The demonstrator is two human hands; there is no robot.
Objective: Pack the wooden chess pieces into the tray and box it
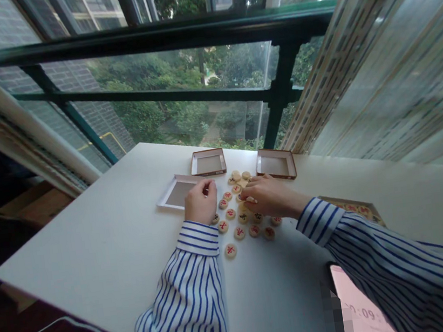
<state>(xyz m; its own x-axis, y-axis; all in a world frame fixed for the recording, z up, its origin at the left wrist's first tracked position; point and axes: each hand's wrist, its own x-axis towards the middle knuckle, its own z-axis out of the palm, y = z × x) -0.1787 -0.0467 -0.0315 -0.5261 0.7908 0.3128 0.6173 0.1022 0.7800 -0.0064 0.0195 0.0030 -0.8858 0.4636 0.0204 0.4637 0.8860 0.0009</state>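
Observation:
Round wooden Chinese chess pieces (239,233) with red or black characters lie loosely spread on the white table; a few at the back show plain faces or overlap. My left hand (200,201) is at the left edge of the pieces, beside a shallow white box tray (163,201). Its fingers are curled into a pinch, and whatever they hold is hidden. From the right, my right hand (269,196) reaches over the middle of the group. Its fingers are bent down and closed at a pale chess piece (245,206), partly covered by the fingertips.
Two shallow brown-rimmed box parts, one left (208,163) and one right (275,163), stand at the table's back. A flat printed box (357,207) lies partly behind my right sleeve. A phone (357,300) showing digits lies near the front. Beyond is a green window railing (156,38).

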